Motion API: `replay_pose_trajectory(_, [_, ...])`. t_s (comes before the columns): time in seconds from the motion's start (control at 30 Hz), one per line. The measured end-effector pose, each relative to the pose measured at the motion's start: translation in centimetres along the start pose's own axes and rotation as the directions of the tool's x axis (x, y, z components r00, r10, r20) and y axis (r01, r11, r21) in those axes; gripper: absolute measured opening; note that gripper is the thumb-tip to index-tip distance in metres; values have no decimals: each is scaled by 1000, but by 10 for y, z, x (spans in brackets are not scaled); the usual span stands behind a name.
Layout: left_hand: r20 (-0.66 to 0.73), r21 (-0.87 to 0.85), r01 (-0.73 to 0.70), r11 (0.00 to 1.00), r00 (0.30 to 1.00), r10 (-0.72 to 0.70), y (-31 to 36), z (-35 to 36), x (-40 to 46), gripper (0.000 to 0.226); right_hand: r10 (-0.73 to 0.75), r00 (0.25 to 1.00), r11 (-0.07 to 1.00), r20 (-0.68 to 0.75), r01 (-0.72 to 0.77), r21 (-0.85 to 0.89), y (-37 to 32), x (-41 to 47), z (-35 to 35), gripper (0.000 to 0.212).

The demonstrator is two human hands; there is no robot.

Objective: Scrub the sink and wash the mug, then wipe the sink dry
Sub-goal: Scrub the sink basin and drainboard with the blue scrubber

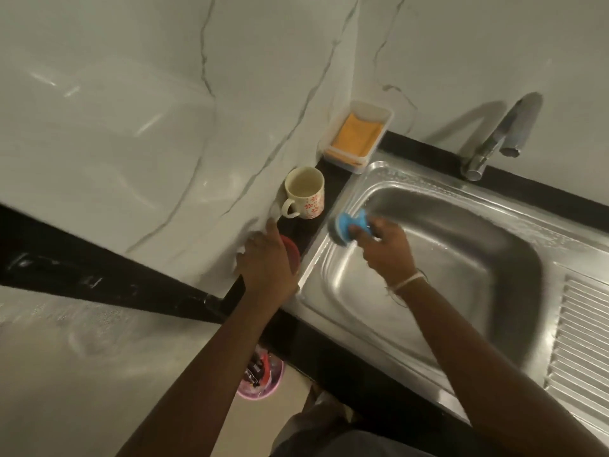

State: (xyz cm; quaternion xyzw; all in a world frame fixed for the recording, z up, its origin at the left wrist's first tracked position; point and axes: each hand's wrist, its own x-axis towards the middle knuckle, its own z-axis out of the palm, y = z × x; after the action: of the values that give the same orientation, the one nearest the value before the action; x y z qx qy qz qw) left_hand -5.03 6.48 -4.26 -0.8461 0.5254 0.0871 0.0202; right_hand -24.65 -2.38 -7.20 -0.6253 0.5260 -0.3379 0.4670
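The left hand [267,258] lay with fingers straight on the marble wall, over a red round object [291,252] on the black bench [306,225]. Just beyond stood the cream floral ceramic mug [304,192]. The right hand [385,247] grasped a blue-handled scrubber [349,225], apparently pressed against the steel sink [428,258]'s left wall.

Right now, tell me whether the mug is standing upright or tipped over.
Upright. The mug stands on the dark counter left of the sink, its open mouth facing up and handle to the side.
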Motion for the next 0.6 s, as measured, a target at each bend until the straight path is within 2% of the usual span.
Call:
replay_pose_trajectory(0.07, [-2,85,-55,995,998,56,17,-2,-1,122,91,996,973,-8,-91,-211,47,-4,-39,20])
replay_pose_trajectory(0.13, [-17,114,-152,982,988,155,42,1,-5,116,245,966,873,88,-180,-453,96,-19,-72,24])
replay_pose_trajectory(0.17, [-26,109,-205,973,978,209,54,4,-9,112,333,926,804,180,-179,-567,119,-28,-83,31])
replay_pose_trajectory(0.23, [-15,43,-321,946,947,322,78,17,-16,97,514,799,637,311,-113,-763,156,-50,-101,37])
replay_pose_trajectory(0.3, [64,-175,-382,907,915,398,94,33,-20,79,601,709,533,368,-13,-846,180,-67,-110,43])
replay_pose_trajectory(0.37, [194,-422,-279,863,902,386,102,43,-18,69,602,683,548,414,23,-836,189,-73,-111,48])
replay_pose_trajectory(0.4, [223,-480,-223,849,904,363,103,48,-14,66,576,686,578,444,42,-815,191,-73,-107,49])
replay_pose_trajectory(0.53, [181,-509,-171,844,937,299,102,56,-3,59,384,695,713,608,195,-673,184,-52,-65,48])
replay_pose_trajectory(0.6, [173,-506,-154,849,946,275,104,57,3,60,275,718,756,640,250,-605,179,-24,-35,47])
